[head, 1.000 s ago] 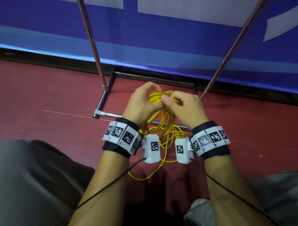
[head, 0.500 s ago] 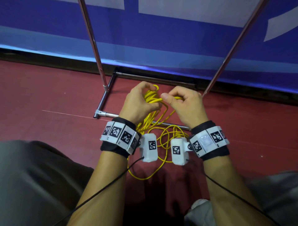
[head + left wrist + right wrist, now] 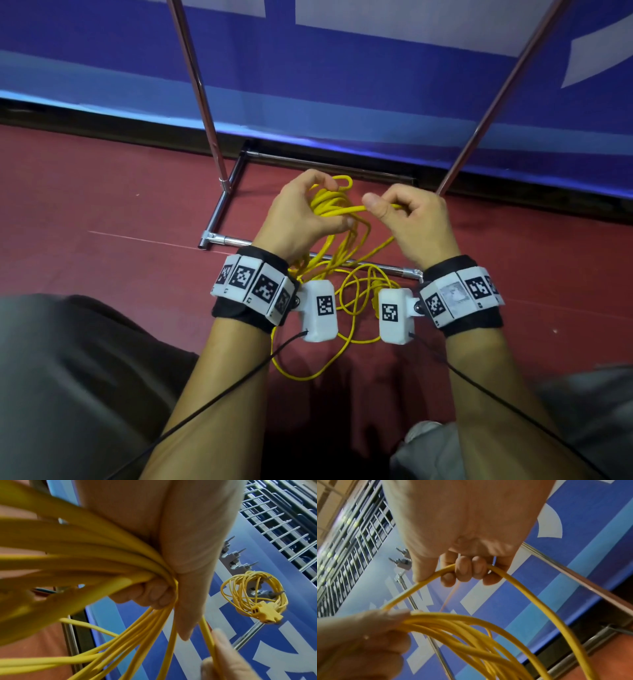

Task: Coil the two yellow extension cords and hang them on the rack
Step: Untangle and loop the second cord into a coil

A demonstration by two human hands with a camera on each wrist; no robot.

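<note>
My left hand grips a bundle of coiled loops of a yellow extension cord, its fingers curled round several strands. My right hand pinches a single strand of the same cord just right of the bundle. The loose rest of the cord trails down to the red floor between my wrists. A second yellow cord, coiled, hangs on a grey hook of the rack in the left wrist view, its sockets dangling below.
The chrome rack's base frame lies on the red floor right under my hands, with two slanting uprights rising either side. A blue and white banner stands behind. My knees in grey flank the arms.
My hands have drawn apart a little, the right one pulling a strand out to the right. The bundle in the left hand has risen slightly.
</note>
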